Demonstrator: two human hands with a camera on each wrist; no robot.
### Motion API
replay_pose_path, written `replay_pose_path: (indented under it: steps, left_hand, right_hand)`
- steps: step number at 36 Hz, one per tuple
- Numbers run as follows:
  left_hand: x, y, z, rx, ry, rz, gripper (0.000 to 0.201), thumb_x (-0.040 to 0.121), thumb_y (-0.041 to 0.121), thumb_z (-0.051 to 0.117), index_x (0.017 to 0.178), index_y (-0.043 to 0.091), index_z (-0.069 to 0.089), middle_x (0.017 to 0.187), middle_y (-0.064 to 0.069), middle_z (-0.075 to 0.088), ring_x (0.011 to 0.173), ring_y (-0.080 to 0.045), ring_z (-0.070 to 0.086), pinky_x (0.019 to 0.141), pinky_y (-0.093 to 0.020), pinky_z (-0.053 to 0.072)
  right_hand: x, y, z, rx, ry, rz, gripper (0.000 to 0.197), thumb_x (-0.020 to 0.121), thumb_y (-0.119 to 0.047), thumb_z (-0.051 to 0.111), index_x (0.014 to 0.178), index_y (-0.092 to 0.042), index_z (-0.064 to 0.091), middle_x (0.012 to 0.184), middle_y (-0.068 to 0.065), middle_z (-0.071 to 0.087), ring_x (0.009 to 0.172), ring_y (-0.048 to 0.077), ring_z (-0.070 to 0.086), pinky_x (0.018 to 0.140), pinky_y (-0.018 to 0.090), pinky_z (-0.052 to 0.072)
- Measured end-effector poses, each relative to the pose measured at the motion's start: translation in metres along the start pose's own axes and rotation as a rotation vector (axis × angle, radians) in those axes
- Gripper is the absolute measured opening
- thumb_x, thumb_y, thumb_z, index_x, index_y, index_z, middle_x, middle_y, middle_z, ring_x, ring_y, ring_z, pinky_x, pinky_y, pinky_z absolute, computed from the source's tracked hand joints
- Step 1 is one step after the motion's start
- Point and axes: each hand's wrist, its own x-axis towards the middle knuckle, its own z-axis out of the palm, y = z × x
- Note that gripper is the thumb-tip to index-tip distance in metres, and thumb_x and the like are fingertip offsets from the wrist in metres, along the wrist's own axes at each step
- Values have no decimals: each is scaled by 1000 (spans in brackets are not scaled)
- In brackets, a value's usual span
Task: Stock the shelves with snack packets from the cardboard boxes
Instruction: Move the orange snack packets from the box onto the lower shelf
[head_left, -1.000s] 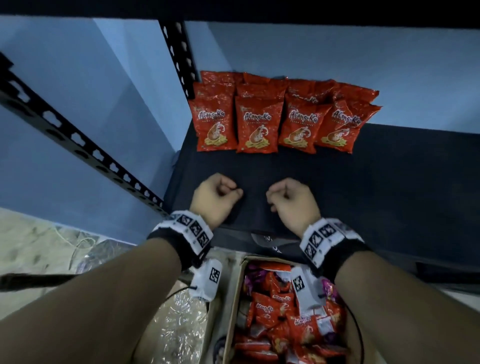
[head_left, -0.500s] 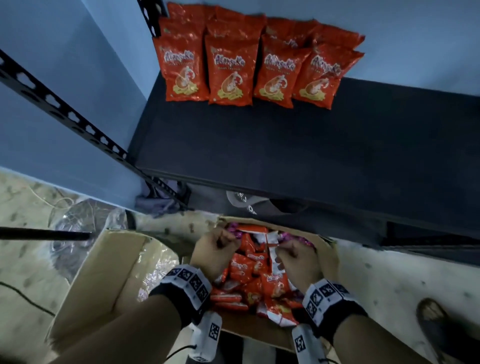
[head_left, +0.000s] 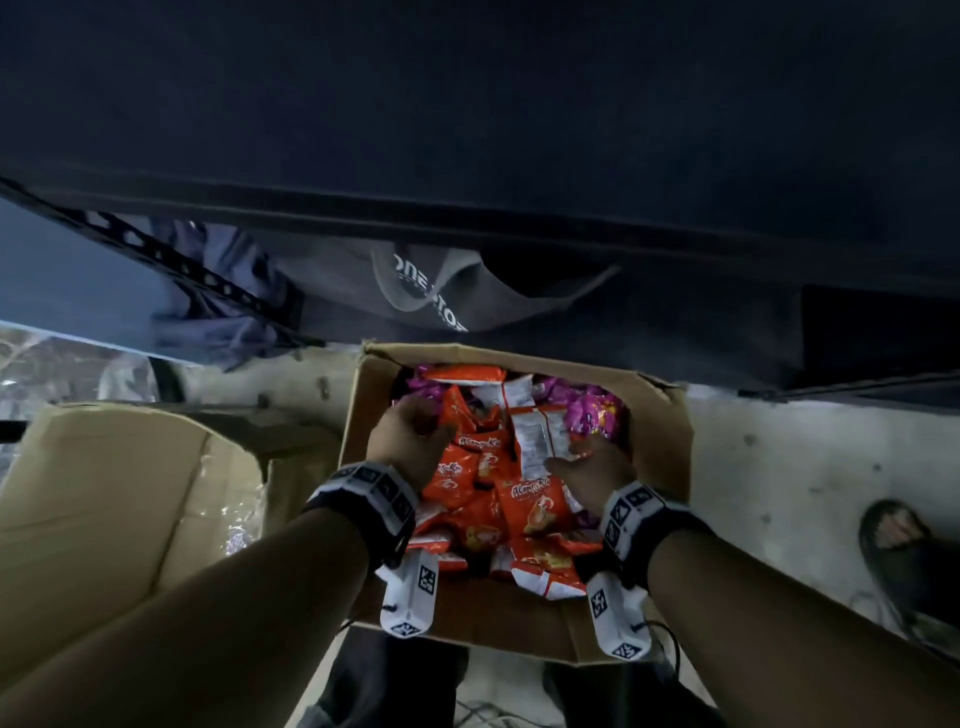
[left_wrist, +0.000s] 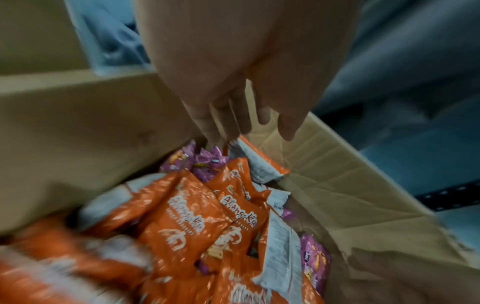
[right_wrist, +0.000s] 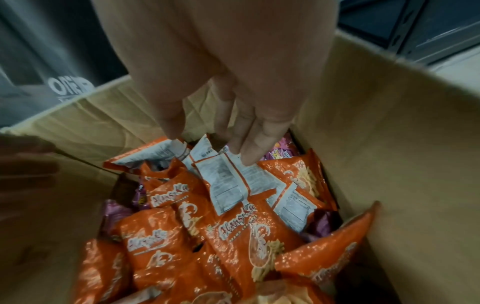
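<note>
Both my hands are down inside the open cardboard box (head_left: 660, 441), which sits on the floor (head_left: 789, 467) at about six o'clock from the dark shelf (head_left: 467, 130) edge. The box is heaped with orange snack packets (head_left: 535, 499), with purple packets (head_left: 592, 415) showing toward its twelve o'clock side. My left hand (head_left: 410, 436) reaches over the pile at the ten o'clock part of the box, fingers extended downward with their tips at the top edge of an upright orange packet (left_wrist: 233, 148); I cannot tell whether they have closed on it. My right hand (head_left: 592, 467) is at the three o'clock side, fingers loosely straight and resting against a packet lying white back upward (right_wrist: 228, 176), not curled round it. A second, flattened cardboard box (head_left: 114, 493) lies at nine o'clock.
</note>
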Motion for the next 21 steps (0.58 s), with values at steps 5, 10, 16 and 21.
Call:
replay_pose_path:
  steps: [5, 10, 16, 21]
  left_hand:
    - [49, 1, 29, 76, 71, 67, 40, 91, 34, 71, 128, 25, 61, 126, -2, 54, 112, -21, 57, 100, -29, 42]
    - [90, -1, 42, 179, 53, 80, 53, 94, 32, 65, 145, 32, 49, 151, -8, 38, 138, -33, 38, 121, -42, 28]
    - [112, -13, 58, 264, -21, 93, 50, 96, 28, 62, 142, 42, 49, 155, -5, 33, 139, -33, 34, 120, -51, 29]
    - [113, -11, 59, 232, 72, 137, 31, 92, 28, 68, 123, 30, 68, 141, -4, 51, 128, -30, 50, 114, -42, 39]
  right_hand:
    - [50, 12, 19, 17, 18, -4, 74, 84, -46, 80, 144, -17, 49, 144, 6, 56, 128, 31, 56, 102, 37, 46]
    - [88, 18, 37, 96, 24, 13, 87, 71, -54, 85, 144, -27, 45, 141, -1, 59, 127, 28, 57, 108, 43, 46]
    - [115, 16, 56, 33, 2, 70, 131, 61, -53, 91, 158, -31, 6, 163, 8, 28, 148, 38, 32, 116, 55, 37]
    - [121, 15, 62, -74, 36, 113, 132, 66, -44, 92, 159, -25, 0, 165, 13, 20, 149, 41, 27, 115, 58, 37]
